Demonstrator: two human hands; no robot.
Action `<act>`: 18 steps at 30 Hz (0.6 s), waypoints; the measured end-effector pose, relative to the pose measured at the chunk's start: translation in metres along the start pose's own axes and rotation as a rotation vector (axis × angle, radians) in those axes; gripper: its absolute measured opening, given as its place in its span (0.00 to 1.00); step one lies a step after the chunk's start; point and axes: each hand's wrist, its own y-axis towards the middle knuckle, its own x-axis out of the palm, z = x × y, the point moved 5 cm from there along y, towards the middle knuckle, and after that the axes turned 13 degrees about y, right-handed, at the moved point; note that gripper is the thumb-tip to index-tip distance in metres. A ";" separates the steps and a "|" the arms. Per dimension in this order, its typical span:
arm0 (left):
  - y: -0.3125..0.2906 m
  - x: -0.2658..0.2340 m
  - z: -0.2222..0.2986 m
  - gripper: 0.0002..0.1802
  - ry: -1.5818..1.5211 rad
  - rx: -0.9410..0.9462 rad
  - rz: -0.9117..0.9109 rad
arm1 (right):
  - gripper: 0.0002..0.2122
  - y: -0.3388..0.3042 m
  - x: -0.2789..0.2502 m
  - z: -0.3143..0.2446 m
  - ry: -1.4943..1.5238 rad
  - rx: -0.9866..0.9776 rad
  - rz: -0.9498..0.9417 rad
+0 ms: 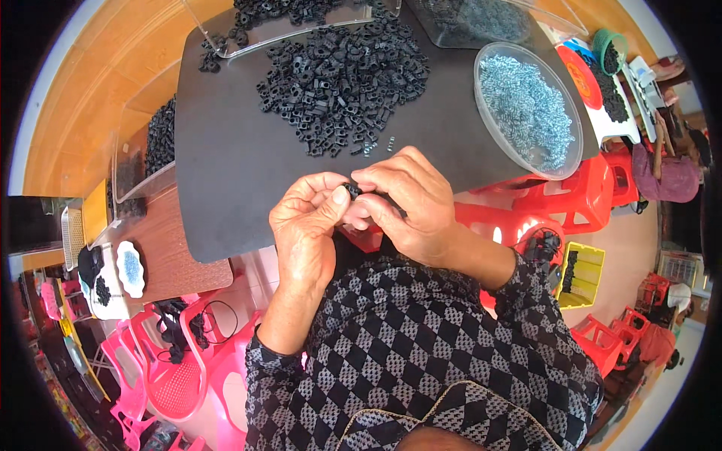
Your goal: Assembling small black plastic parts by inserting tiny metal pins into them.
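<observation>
Near the table's front edge, my left hand pinches a small black plastic part between thumb and fingers. Close against it from the other side, my right hand has its fingertips closed on the same part. Whether a spring sits between those right fingertips is hidden. Just beyond the hands, a few loose metal springs lie on the dark table. Behind them spreads a big pile of similar black plastic parts.
A round clear tub full of springs stands at the right. Clear bins line the back. Red stools and a yellow crate are to the right, pink chairs to the left. Other people sit at far right.
</observation>
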 end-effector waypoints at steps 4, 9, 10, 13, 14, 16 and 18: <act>-0.007 -0.002 0.000 0.08 0.115 0.047 0.017 | 0.13 -0.004 -0.003 0.003 0.107 0.074 0.007; -0.016 0.001 -0.001 0.09 0.242 0.016 -0.035 | 0.11 -0.010 -0.004 0.004 0.152 0.110 0.007; -0.015 0.000 -0.003 0.09 0.239 0.015 -0.041 | 0.11 -0.010 -0.007 0.006 0.145 0.111 0.009; -0.015 -0.008 -0.004 0.09 0.242 0.004 -0.018 | 0.09 -0.005 -0.023 0.014 -0.105 0.091 -0.087; -0.015 -0.009 -0.001 0.09 0.242 0.005 -0.014 | 0.08 -0.003 -0.031 0.023 -0.123 0.126 -0.033; -0.014 -0.010 0.000 0.09 0.200 -0.026 -0.007 | 0.07 -0.002 -0.046 0.041 -0.179 0.209 0.030; -0.011 -0.008 -0.002 0.09 0.209 -0.004 -0.008 | 0.07 0.001 -0.050 0.051 -0.226 0.174 -0.005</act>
